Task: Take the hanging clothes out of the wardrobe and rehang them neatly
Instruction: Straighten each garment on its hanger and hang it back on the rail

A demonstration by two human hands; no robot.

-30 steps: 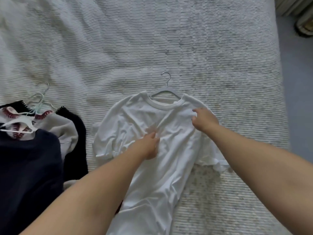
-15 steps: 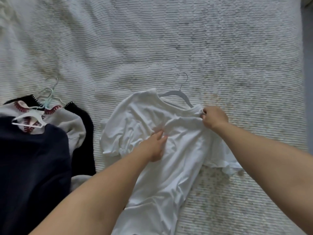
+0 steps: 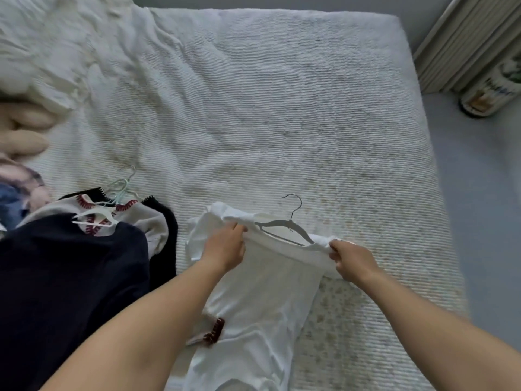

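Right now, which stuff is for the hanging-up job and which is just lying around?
For the job:
- white shirt, gripped by left hand and right hand
- grey hanger in its neck
- clothes pile on hangers

Just lying about:
- bed
- pillow
- tub on the floor

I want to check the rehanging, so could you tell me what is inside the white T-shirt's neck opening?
A grey hanger lies inside the white T-shirt; its hook pokes out above the collar. Its left end is covered by fabric near the left hand.
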